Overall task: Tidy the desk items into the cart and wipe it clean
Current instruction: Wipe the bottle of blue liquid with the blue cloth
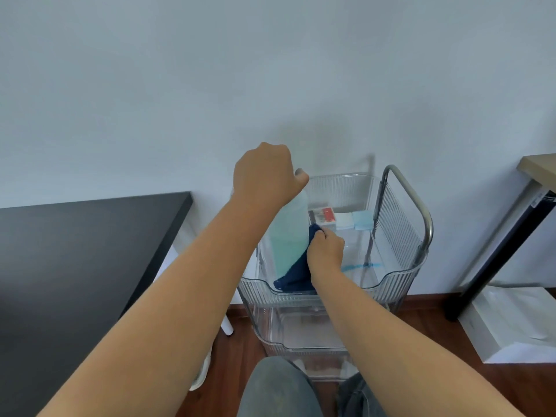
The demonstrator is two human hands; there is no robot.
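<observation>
A clear plastic cart with a metal handle stands against the wall, right of the black desk. My left hand grips the top of a translucent bottle of pale green liquid, which stands tilted in the cart's top tray. Beside the bottle, my right hand is closed on a dark blue cloth that hangs down into the tray's front. At the back of the tray lie a red and white box, a white pad and a light blue pad.
A second desk with a wooden top and black leg stands at the right, with a white box on the wooden floor beneath it. My knees are at the bottom, close to the cart's lower trays.
</observation>
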